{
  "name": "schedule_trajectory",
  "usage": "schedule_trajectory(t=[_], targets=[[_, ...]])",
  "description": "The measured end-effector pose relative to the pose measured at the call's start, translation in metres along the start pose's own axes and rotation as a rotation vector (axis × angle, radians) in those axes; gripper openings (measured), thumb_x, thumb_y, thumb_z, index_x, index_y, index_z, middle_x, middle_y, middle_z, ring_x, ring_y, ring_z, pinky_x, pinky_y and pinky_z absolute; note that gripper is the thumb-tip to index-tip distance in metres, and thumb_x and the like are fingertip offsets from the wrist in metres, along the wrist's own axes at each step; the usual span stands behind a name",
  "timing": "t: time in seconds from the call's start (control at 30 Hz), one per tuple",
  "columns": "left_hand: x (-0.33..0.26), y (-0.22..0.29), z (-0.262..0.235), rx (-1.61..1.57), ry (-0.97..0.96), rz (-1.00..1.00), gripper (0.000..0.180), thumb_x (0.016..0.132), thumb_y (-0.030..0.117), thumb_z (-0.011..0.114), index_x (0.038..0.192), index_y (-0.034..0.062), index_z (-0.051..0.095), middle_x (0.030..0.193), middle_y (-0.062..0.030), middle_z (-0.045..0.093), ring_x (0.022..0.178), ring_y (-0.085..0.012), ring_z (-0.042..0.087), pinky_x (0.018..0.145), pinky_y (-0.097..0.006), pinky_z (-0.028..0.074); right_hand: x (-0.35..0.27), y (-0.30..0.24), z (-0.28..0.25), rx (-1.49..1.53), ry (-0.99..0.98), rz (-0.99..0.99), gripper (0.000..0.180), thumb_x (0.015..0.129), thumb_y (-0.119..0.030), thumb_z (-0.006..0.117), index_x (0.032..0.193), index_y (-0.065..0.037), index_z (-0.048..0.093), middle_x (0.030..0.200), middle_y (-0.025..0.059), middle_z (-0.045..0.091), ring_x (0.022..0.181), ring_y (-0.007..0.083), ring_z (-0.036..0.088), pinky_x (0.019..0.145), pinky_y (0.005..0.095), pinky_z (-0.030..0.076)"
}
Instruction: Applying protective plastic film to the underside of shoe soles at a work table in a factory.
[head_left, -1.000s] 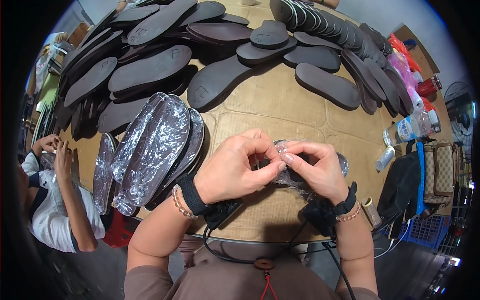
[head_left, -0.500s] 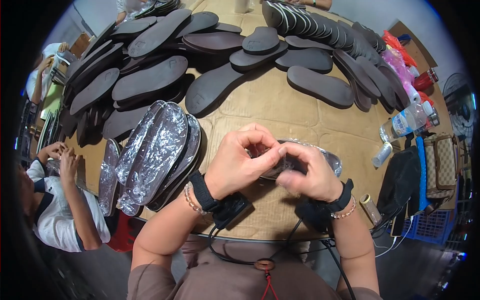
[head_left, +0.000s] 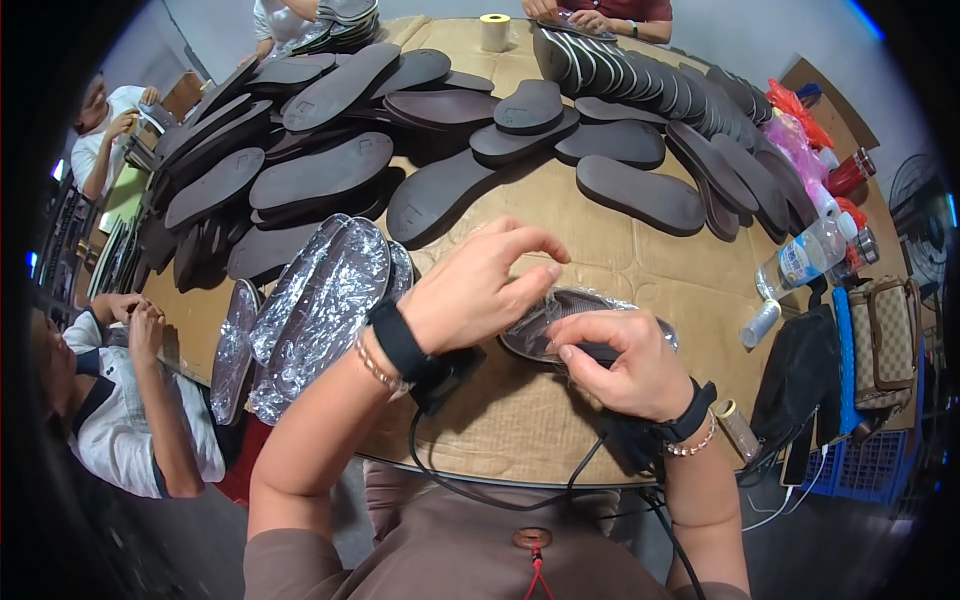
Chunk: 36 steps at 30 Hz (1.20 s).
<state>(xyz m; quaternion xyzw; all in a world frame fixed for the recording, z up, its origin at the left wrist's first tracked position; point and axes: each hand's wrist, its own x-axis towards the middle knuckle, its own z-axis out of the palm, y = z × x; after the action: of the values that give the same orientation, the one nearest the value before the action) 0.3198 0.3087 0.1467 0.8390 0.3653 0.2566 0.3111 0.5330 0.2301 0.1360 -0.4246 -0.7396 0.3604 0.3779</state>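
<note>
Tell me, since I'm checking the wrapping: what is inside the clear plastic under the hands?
A dark brown shoe sole shows through the clear plastic wrap. The right hand covers its near end and the left hand hides its left edge, so those parts cannot be seen.

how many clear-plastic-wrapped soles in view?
About 5: four overlapping wrapped dark shoe soles left of the left hand, though some may be hidden, and one wrapped sole under both hands, right hand on it.

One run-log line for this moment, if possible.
left hand: lifted, fingers spread | right hand: pressing wrapped sole | wrapped soles: stacked on left
</note>
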Motion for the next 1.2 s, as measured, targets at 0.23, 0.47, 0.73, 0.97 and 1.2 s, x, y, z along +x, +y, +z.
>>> schedule_trajectory(t=[0.23, 0.47, 0.73, 0.97, 1.2], targets=[[0.043, 0.019, 0.014, 0.404, -0.416, -0.164, 0.046, 0.079, 0.036, 0.078, 0.110, 0.0027, 0.072, 0.100, -0.0204, 0.075, 0.099, -0.0369, 0.072, 0.089, -0.044, 0.057, -0.003, 0.006, 0.003, -0.035, -0.093, -0.027, 0.010, 0.082, -0.008, 0.069, 0.087, 0.001, 0.072, 0.078, 0.0155, 0.072, 0.071, 0.0309, 0.072, 0.067, 0.0364, 0.057], [0.060, 0.013, 0.027, 0.553, -0.462, -0.197, 0.029, 0.071, 0.010, 0.074, 0.100, 0.0038, 0.075, 0.094, -0.0200, 0.075, 0.093, -0.0364, 0.073, 0.081, -0.043, 0.058, -0.002, 0.002, 0.003, -0.147, -0.116, 0.009, 0.017, 0.080, -0.011, 0.077, 0.086, 0.001, 0.065, 0.076, 0.0161, 0.069, 0.071, 0.0336, 0.070, 0.066, 0.0377, 0.056], [0.075, 0.025, -0.001, 0.530, -0.523, -0.224, 0.029, 0.070, 0.010, 0.074, 0.098, 0.0026, 0.076, 0.089, -0.0201, 0.075, 0.087, -0.0347, 0.074, 0.078, -0.041, 0.059, -0.003, 0.005, 0.008, -0.153, -0.099, 0.037, 0.013, 0.084, -0.009, 0.070, 0.086, 0.003, 0.070, 0.073, 0.0160, 0.072, 0.063, 0.0275, 0.072, 0.061, 0.0351, 0.056], [0.077, 0.024, -0.017, 0.474, -0.641, -0.270, 0.029, 0.079, 0.023, 0.074, 0.100, 0.0034, 0.076, 0.091, -0.0177, 0.077, 0.083, -0.0294, 0.075, 0.077, -0.039, 0.060, -0.001, 0.002, 0.001, -0.097, -0.099, 0.099, 0.016, 0.088, -0.011, 0.065, 0.086, 0.004, 0.072, 0.067, 0.0177, 0.067, 0.060, 0.0301, 0.068, 0.060, 0.0355, 0.054], [0.059, 0.003, -0.022, 0.338, -0.447, -0.149, 0.034, 0.082, 0.025, 0.073, 0.110, 0.0045, 0.074, 0.103, -0.0157, 0.076, 0.091, -0.0295, 0.075, 0.083, -0.038, 0.059, -0.001, 0.003, -0.018, -0.140, -0.064, 0.192, 0.022, 0.092, -0.017, 0.064, 0.086, 0.002, 0.072, 0.063, 0.0212, 0.060, 0.057, 0.0364, 0.062, 0.058, 0.0420, 0.049]])
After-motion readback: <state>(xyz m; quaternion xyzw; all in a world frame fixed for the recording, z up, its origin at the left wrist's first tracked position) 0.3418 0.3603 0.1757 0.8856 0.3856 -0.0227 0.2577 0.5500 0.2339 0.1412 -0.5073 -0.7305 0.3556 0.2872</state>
